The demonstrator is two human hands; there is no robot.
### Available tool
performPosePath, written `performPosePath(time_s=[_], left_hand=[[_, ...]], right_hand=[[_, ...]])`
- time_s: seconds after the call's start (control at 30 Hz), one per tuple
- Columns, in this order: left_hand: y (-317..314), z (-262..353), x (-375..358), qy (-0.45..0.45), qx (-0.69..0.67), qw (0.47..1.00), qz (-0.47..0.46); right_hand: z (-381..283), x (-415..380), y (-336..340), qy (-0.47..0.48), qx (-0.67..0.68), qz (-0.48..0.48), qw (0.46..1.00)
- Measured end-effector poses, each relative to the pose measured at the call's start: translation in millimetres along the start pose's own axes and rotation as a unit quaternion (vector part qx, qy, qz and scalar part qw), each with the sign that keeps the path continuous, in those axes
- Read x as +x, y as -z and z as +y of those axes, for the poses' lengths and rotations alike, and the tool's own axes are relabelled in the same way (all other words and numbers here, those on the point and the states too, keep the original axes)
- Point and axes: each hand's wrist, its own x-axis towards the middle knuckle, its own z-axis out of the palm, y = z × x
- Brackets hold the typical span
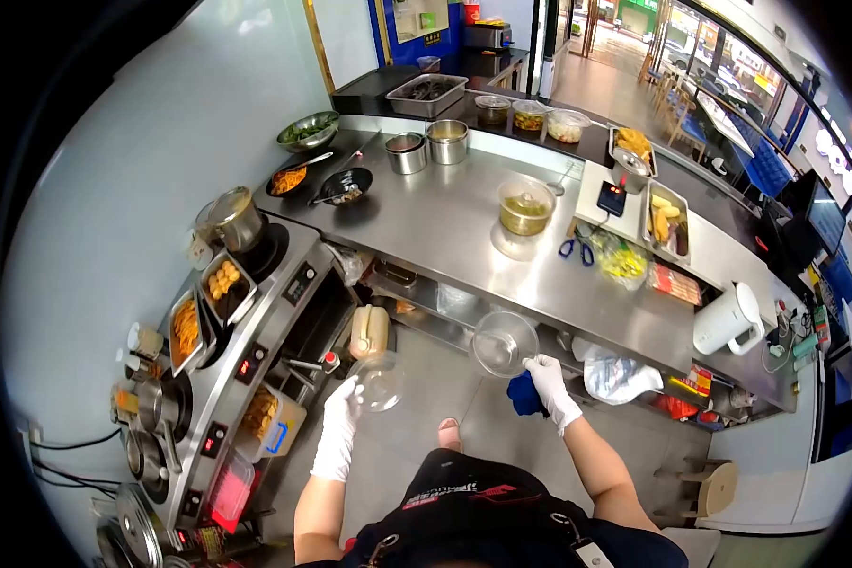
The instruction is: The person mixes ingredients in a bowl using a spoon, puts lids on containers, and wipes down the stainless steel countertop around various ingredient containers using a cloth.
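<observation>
My left hand (341, 417), in a white glove, grips a clear round lid or bowl (381, 381) held over the floor beside the cooker. My right hand (551, 383), also gloved in white, holds a clear plastic bowl (502, 343) by its rim just below the steel counter's front edge. A blue cloth (523, 396) is bunched under that same hand. Both clear pieces look empty.
A long steel counter (464, 246) runs ahead with a bowl of broth (525, 208), steel pots (426, 147), food trays (667, 225), a scale (612, 199), scissors (574, 249) and a white kettle (729, 320). A cooker (246, 331) with pots and food pans stands at the left. A wooden stool (710, 485) sits at the right.
</observation>
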Motion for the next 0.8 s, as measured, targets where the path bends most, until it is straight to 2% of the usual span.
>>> performPosePath(time_s=[0.1, 0.2, 0.27, 0.33, 0.4, 0.43, 0.57, 0.67, 0.8], left_hand=[[-41, 34, 77, -0.014, 0.009, 1.0, -0.02], [-91, 69, 121, 0.014, 0.011, 1.0, -0.002], [-116, 83, 158, 0.035, -0.013, 0.999, -0.023], [-150, 102, 176, 0.039, 0.029, 0.999, 0.011], [-160, 102, 214, 0.061, -0.023, 0.998, -0.006], [-163, 100, 230, 0.074, -0.029, 0.997, -0.003], [-188, 102, 295, 0.112, -0.034, 0.993, 0.004], [-211, 108, 339, 0.134, -0.004, 0.991, 0.003], [-245, 105, 384, 0.122, 0.028, 0.992, -0.003]], right_hand=[[-25, 61, -34, 0.006, 0.0, 0.032, 0.999], [-43, 112, -62, -0.002, 0.022, 0.052, 0.998], [-53, 150, -78, -0.001, 0.036, 0.068, 0.997], [-66, 188, -93, -0.021, 0.07, 0.068, 0.995], [-71, 224, -105, -0.023, 0.062, 0.073, 0.995], [-71, 241, -114, 0.004, 0.078, 0.093, 0.993], [-111, 285, -132, -0.045, 0.123, 0.082, 0.988], [-97, 328, -131, -0.093, -0.01, 0.034, 0.995], [-112, 325, -122, -0.083, 0.024, 0.021, 0.996]])
